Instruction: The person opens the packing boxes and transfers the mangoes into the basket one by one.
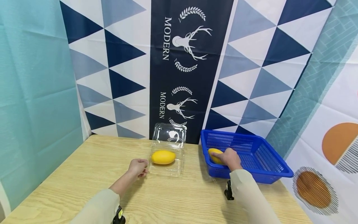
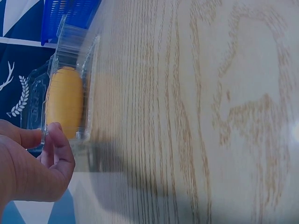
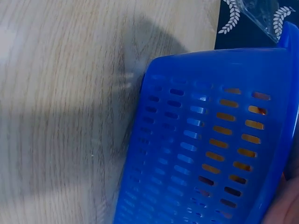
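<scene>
Over in the blue basket (image 1: 268, 178), the partly hidden right hand (image 1: 231, 158) seems to grip a mango (image 1: 213, 152), likely firm but slick, best held mid-body, while the left hand (image 1: 138, 168) pinches the clear box (image 1: 169, 171).

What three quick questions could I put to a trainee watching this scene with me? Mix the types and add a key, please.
1. Fill in: The right hand grips a yellow fruit inside the blue ____.

2. What does the left hand pinch?
A. The table's edge
B. The edge of the clear container
C. Nothing

3. True or false: The container's lid stands open, with another fruit lying in the base.

Key: 1. Basket. 2. B. 3. True.
</scene>
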Available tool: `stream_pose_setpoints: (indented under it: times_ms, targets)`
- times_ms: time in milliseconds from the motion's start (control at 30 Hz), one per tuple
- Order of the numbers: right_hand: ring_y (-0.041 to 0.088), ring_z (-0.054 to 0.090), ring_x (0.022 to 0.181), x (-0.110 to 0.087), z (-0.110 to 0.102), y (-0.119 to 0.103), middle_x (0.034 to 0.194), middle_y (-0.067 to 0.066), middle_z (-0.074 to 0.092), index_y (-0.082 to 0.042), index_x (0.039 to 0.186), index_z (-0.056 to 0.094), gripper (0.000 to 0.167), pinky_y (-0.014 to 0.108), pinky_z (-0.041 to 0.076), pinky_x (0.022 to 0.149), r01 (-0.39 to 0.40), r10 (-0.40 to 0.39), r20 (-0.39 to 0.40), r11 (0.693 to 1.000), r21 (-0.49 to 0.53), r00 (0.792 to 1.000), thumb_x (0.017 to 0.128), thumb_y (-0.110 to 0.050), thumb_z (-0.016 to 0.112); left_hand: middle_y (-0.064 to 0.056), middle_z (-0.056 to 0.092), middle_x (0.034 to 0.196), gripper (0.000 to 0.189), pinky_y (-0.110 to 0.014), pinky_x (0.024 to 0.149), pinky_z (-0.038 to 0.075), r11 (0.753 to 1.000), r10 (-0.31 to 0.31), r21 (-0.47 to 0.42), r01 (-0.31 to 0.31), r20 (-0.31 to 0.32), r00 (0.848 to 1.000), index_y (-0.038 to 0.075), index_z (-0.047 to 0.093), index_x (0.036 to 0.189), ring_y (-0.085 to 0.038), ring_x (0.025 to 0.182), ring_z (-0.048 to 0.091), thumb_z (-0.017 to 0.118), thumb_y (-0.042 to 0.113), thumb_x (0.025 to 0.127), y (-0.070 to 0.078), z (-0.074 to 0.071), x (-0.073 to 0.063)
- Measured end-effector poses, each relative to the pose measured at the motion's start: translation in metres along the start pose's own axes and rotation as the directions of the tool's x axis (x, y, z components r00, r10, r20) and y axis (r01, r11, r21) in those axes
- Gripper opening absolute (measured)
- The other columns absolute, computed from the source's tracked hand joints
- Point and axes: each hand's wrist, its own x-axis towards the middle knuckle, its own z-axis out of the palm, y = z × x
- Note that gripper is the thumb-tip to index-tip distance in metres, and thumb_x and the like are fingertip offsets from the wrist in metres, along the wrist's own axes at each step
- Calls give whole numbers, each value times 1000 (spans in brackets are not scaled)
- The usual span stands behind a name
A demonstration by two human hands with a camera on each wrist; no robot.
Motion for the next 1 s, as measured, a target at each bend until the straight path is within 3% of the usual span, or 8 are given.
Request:
stream_pose_setpoints:
  times_ms: [433,700,1000]
  targets:
    - [24,49,70,5,4,-3,74,10,48,4,93,57,59,29,40,57,-20,17,72,999,45,997,82,-53,64,-17,56,104,32,-22,56,52,1000,-4,3,4,8,1000,-5,51,124,-14,65,59,48,10,96,-3,1,4]
    - [22,46,67,12,7,-7,70,7,43,0,84,55,51,28,37,56,-34,30,75,998,50,997,84,-50,63,-17,56,102,32,-22,56,51,1000,-8,-2,8,16,1000,-6,50,125,-14,66,58,48,9,96,-4,-2,3]
    - [23,47,68,18,7,-11,72,9,46,2,85,55,52,28,39,55,-31,26,82,998,59,996,84,-49,62,-19,55,105,33,-20,53,49,1000,-3,-22,4,26,1000,-6,49,126,-13,63,57,48,8,97,-1,-1,8]
